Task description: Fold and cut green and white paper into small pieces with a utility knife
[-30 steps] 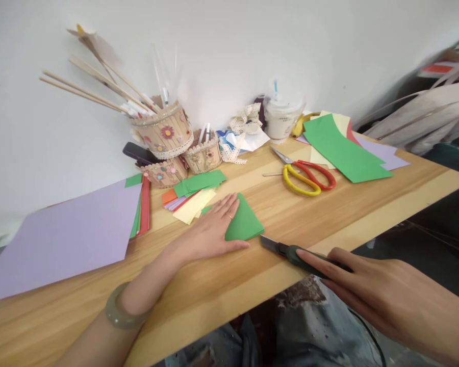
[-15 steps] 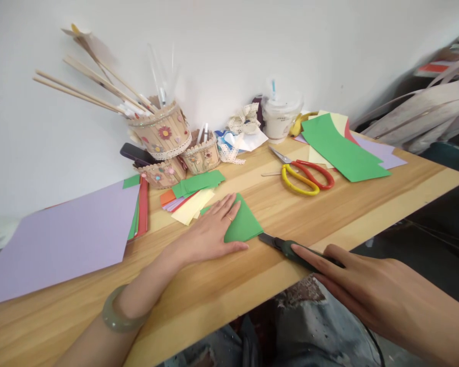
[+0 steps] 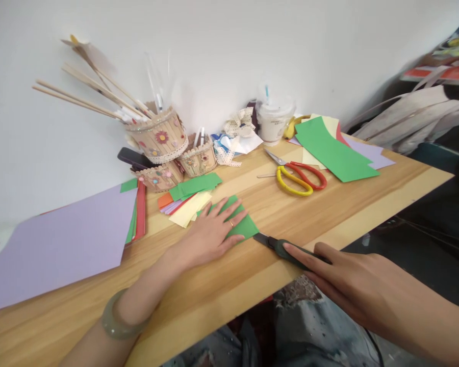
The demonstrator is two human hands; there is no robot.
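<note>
Tabletop (image 3: 214,290) (wood-grained) under green paper (image 3: 248,227), knife (image 3: 278,246); white wall (image 3: 222,51) behind.

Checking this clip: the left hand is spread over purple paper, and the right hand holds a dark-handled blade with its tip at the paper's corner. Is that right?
Not quite: in the head view, the paper under the left hand is green, not purple. The rest stands: the right hand holds the dark-handled blade, its tip at the paper's corner.
</note>
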